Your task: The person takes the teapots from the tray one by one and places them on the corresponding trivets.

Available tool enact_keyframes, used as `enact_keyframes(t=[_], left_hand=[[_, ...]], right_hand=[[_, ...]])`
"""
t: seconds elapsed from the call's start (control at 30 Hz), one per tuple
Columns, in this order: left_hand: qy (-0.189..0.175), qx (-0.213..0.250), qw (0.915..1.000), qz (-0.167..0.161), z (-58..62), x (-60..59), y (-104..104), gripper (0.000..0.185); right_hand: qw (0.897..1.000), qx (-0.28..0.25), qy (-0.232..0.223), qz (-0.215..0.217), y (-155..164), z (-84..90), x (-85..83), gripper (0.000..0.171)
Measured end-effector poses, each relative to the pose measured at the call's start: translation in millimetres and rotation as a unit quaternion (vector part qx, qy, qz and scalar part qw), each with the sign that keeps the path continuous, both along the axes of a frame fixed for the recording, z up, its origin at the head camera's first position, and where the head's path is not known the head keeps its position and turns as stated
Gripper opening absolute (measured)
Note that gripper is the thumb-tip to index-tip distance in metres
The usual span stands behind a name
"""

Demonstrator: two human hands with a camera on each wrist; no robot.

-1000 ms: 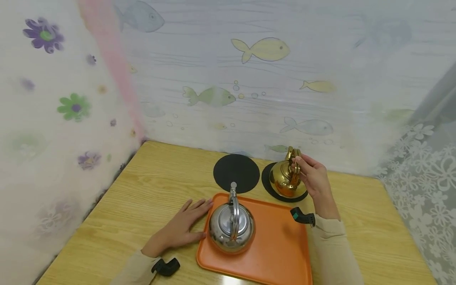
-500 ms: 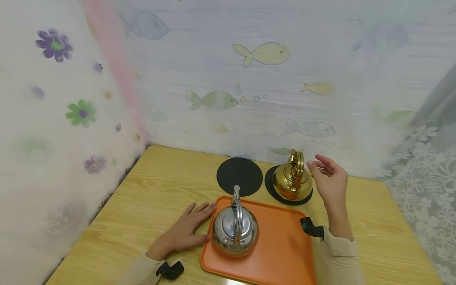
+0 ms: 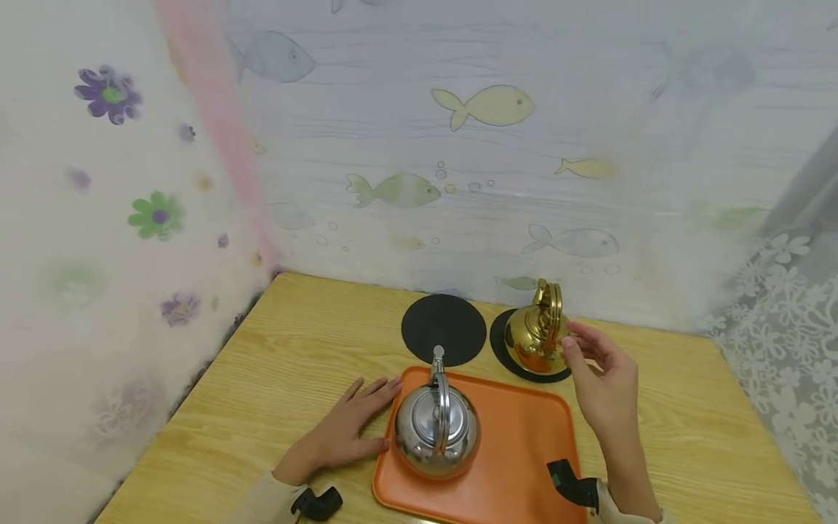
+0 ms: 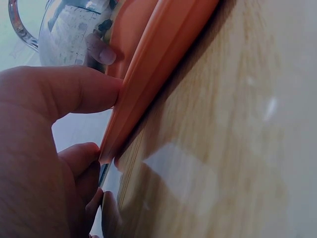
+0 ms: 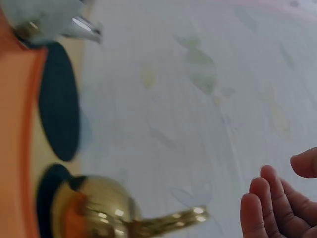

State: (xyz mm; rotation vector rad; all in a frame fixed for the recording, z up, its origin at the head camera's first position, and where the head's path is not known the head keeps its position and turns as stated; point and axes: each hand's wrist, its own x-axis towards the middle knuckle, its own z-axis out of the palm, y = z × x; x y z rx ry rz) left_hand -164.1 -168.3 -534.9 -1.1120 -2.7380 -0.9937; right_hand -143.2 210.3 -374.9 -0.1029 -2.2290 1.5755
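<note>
head view — left hand point(image 3: 347, 435) spread against smooth tray point(image 3: 517, 444), right hand point(image 3: 607, 386) loose beside round gold kettle point(image 3: 527, 340).

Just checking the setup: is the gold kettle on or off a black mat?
On. The gold kettle stands upright on a black mat, whose edge shows at its left and near sides.

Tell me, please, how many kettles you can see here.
2: a silver kettle on the orange tray, and a golden kettle on the right-hand round black mat.
</note>
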Motion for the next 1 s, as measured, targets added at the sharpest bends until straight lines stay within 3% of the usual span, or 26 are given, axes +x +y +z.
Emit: enact_keyframes(t=[0.27, 0.53, 0.77, 1.0], left_hand=[[0.004, 0.0, 1.0, 0.005, -2.4, 0.7, 2.2, 0.08], [0.011, -0.01, 0.9999, 0.004, -0.5, 0.0, -0.4, 0.08], [0.011, -0.008, 0.9999, 0.002, -3.1, -1.2, 0.6, 0.08], [0.003, -0.011, 0.9999, 0.005, -1.4, 0.7, -0.6, 0.081]], right_hand=[[0.998, -0.047, -0.011, 0.045, -38.1, -33.9, 33.9, 0.02], [0.985, -0.119, -0.055, 0.111, -73.3, -46.2, 55.6, 0.027], [0.954, -0.19, -0.135, 0.187, -79.7, -46.3, 62.0, 0.037], [0.907, -0.255, -0.202, 0.267, -92.7, -48.0, 62.7, 0.048]])
